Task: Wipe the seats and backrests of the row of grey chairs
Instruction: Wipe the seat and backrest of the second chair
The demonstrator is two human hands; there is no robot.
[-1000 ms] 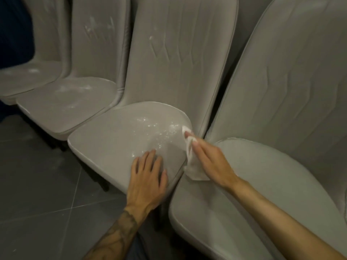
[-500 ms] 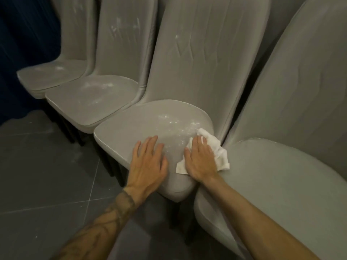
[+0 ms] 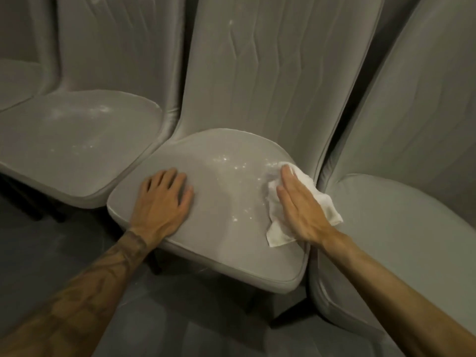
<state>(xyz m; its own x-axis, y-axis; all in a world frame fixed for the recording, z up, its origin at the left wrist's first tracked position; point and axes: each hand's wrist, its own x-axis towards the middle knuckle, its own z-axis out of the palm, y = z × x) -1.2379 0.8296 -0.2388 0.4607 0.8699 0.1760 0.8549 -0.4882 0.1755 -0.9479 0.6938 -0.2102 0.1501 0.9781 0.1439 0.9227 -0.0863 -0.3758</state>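
The floor point(image 3: 195, 318) lies nearest, under both forearms. The left hand point(image 3: 162, 202) lies flat and spread on the front left of the middle seat point(image 3: 219, 228), gripping nothing, much as it did half a second ago. The right hand point(image 3: 301, 212) presses flat, fingers straight, on a white cloth point(image 3: 277, 235) at the seat's right edge; its fingertips now reach farther back than before, and the cloth trails out on both sides of the palm. Between the hands, white specks point(image 3: 239, 163) dot the seat. Right of the right hand sits another seat point(image 3: 399, 240); left of the left hand, a dusty one point(image 3: 77, 140). Beyond the hands rise the backrests point(image 3: 270, 73). The view has come closer since.
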